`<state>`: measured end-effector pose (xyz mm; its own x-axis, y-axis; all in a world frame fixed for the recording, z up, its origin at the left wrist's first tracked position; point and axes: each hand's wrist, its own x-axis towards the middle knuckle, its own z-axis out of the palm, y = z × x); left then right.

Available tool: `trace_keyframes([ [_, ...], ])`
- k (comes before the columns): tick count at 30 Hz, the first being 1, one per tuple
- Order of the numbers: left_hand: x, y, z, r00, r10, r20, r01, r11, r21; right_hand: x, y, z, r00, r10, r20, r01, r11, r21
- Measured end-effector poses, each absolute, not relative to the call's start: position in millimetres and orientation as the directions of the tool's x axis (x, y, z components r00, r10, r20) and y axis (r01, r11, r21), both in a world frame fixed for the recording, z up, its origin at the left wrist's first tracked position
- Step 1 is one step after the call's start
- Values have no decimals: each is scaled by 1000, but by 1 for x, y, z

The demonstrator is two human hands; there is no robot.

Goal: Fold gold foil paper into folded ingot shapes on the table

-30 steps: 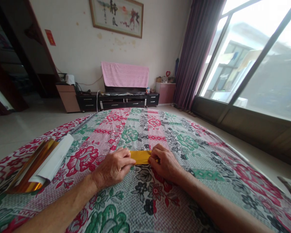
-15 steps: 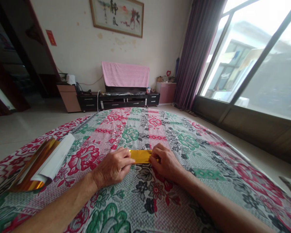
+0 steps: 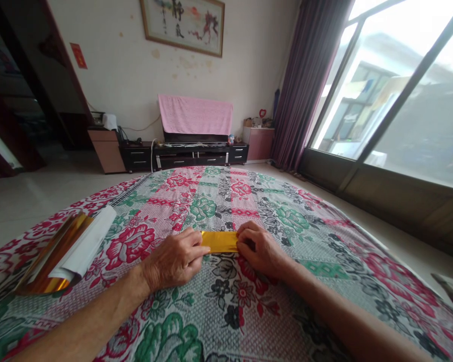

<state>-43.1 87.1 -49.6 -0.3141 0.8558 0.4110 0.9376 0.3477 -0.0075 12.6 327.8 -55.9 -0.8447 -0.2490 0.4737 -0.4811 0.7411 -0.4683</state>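
A narrow strip of shiny gold foil paper lies flat just above the flowered tablecloth, stretched between my two hands. My left hand is closed on its left end, the thumb and fingers pinching it. At the strip's right end, my right hand has curled fingers pinching the foil. The ends of the strip are hidden under my fingers. To the left, a loose stack of gold foil sheets rests on the cloth, with a curled white sheet on its right side.
Beyond the table stands a low black TV cabinet with a pink cloth draped over a screen. A purple curtain and a large window are at the right. A framed picture hangs on the wall.
My right hand's fingers have shifted slightly along the right end of the foil strip, showing a little more of it. My left hand stays almost in place.
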Motion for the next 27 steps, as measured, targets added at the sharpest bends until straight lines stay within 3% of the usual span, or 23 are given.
trace_keyframes([
  [19, -42, 87, -48, -309, 868, 388, 942, 337, -3, 10, 328, -60, -856, -227, 465, -449, 772, -449],
  [27, -46, 82, -46, -306, 884, 354, 950, 305, 60, 10, 328, -59, -861, -231, 453, -441, 781, -442],
])
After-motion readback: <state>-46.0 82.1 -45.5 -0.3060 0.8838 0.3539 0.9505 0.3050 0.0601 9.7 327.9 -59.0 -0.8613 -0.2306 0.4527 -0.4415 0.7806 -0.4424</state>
